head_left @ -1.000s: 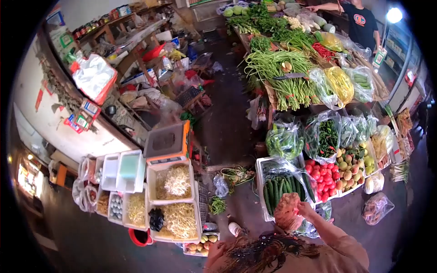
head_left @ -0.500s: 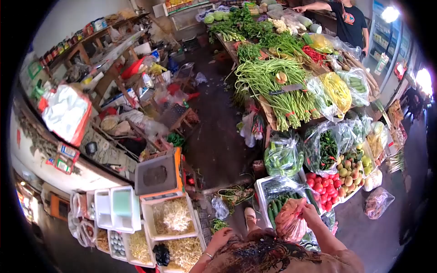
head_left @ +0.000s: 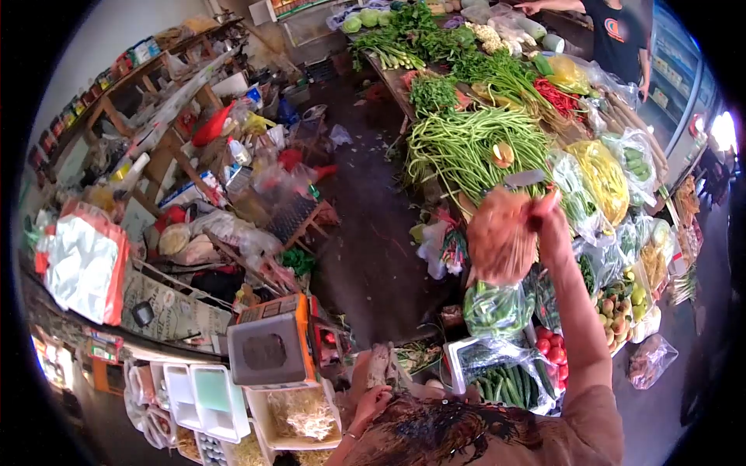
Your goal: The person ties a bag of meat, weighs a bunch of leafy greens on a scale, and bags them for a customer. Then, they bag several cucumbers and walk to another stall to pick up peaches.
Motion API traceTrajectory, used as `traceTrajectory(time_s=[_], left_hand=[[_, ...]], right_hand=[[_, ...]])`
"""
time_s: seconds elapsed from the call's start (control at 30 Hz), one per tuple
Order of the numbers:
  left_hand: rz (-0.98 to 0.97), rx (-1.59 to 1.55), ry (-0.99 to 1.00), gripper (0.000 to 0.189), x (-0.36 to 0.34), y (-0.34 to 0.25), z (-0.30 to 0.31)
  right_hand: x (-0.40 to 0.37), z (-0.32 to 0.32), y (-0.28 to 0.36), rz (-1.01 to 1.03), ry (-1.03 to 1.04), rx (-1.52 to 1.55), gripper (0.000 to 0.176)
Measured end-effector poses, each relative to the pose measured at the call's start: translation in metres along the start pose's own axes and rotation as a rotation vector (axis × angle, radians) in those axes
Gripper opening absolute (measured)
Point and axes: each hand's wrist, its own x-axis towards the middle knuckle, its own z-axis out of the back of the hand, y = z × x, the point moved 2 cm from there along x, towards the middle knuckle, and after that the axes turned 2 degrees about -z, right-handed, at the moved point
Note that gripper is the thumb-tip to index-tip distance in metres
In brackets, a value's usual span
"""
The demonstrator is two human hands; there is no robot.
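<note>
My right hand [head_left: 546,216] is raised over the front of the vegetable table, closed on the gathered neck of a reddish plastic bag [head_left: 501,241]. The bag hangs full, slightly blurred; its contents cannot be made out. It hides part of the heap of long green beans [head_left: 466,147] and hangs above a clear bag of green vegetables [head_left: 497,307]. A knife [head_left: 524,178] lies on the beans just behind my hand. Low at my waist, my left hand [head_left: 371,404] has its fingers curled, beside a pale brownish shape [head_left: 379,363] that I cannot identify.
A white crate of cucumbers [head_left: 497,384], tomatoes [head_left: 553,351] and bagged produce stand at front right. Bins of bean sprouts [head_left: 299,412] and an orange-edged box [head_left: 268,342] are at front left. Cluttered shelves [head_left: 155,85] line the left. Another person [head_left: 614,39] stands behind the table.
My right hand has lifted the reddish bag from beside the cucumbers, up and forward to the bean heap. My left hand stays low near my waist. The view has shifted slightly.
</note>
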Motion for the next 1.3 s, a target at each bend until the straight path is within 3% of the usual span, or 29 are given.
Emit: traceTrajectory(time_s=[0.07, 0.2, 0.27, 0.3, 0.33, 0.37, 0.4, 0.43, 0.47, 0.57, 0.63, 0.67, 0.7, 0.73, 0.77, 0.8, 0.87, 0.9, 0.97, 1.13, 1.2, 1.27, 1.3], left_hand=[[0.045, -0.197, -0.019, 0.029, 0.030, 0.005, 0.018], [0.074, -0.366, 0.000, 0.028, 0.096, -0.010, 0.059], [0.089, -0.242, -0.007, 0.028, 0.138, -0.052, 0.096], [-0.031, -0.134, -0.070, 0.028, 0.157, -0.059, 0.110], [-0.027, -0.145, -0.060, 0.028, 0.176, -0.053, 0.124], [-0.025, -0.053, -0.005, 0.028, 0.194, -0.044, 0.135], [-0.025, 0.040, 0.048, 0.027, 0.208, -0.033, 0.143], [0.051, -0.223, 0.012, 0.027, 0.214, -0.011, 0.144], [0.057, -0.223, 0.017, 0.027, 0.224, -0.023, 0.164], [0.216, -0.206, 0.147, 0.027, 0.239, -0.063, 0.228], [0.305, -0.358, 0.207, 0.027, 0.254, -0.060, 0.242], [0.291, -0.354, 0.210, 0.027, 0.263, -0.033, 0.234], [0.192, -0.331, 0.212, 0.026, 0.271, 0.014, 0.216], [0.096, -0.308, 0.213, 0.026, 0.285, -0.013, 0.233], [0.460, -0.471, 0.229, 0.025, 0.291, -0.030, 0.256], [0.450, -0.461, 0.230, 0.025, 0.301, -0.026, 0.264], [0.096, -0.667, 0.152, 0.024, 0.327, -0.014, 0.283], [0.088, -0.655, 0.159, 0.024, 0.342, -0.017, 0.295], [0.070, -0.304, 0.182, 0.023, 0.375, -0.029, 0.320], [0.193, -0.211, 0.273, 0.022, 0.468, -0.076, 0.377], [0.227, -0.185, 0.299, 0.022, 0.523, -0.077, 0.389], [-0.125, -0.546, 0.200, 0.022, 0.559, -0.074, 0.398], [-0.159, -0.520, 0.226, 0.022, 0.576, -0.107, 0.417]], right_hand=[[0.071, -0.007, -0.001, 0.168, 0.060, -0.104, 0.026], [0.177, -0.038, -0.020, 0.248, -0.100, 0.020, 0.037], [0.222, -0.045, -0.047, 0.300, -0.113, -0.131, 0.034], [0.248, -0.038, -0.078, 0.302, -0.128, -0.209, 0.031], [0.261, -0.041, -0.102, 0.305, -0.153, -0.333, 0.029], [0.273, -0.042, -0.128, 0.164, -0.185, -0.427, 0.029], [0.298, -0.015, -0.175, 0.170, -0.256, -0.798, 0.031], [0.295, -0.026, -0.189, 0.227, -0.259, -0.752, 0.030], [0.289, -0.045, -0.179, 0.195, -0.240, -0.990, 0.029], [0.289, -0.062, -0.184, 0.176, -0.255, -0.959, 0.023], [0.285, -0.073, -0.168, -0.059, -0.205, -0.908, 0.022], [0.283, -0.070, -0.171, 0.100, -0.230, -0.939, 0.023], [0.282, -0.069, -0.168, 0.059, -0.197, -0.979, 0.025], [0.280, -0.069, -0.165, 0.016, -0.164, -1.018, 0.029], [0.281, -0.070, -0.164, -0.038, -0.172, -1.019, 0.027], [0.282, -0.070, -0.163, -0.095, -0.181, -1.018, 0.026], [0.287, -0.069, -0.161, -0.188, -0.171, -1.026, 0.024], [0.287, -0.073, -0.154, -0.215, -0.194, -1.037, 0.024], [0.290, -0.070, -0.158, -0.260, -0.201, -1.060, 0.025], [0.312, -0.079, -0.131, -0.441, -0.098, -1.184, 0.025], [0.329, -0.093, -0.106, -0.576, -0.001, -1.449, 0.026], [0.360, -0.120, -0.085, -0.677, 0.039, -1.708, 0.026], [0.374, -0.116, -0.091, -0.540, -0.081, -1.733, 0.024]])
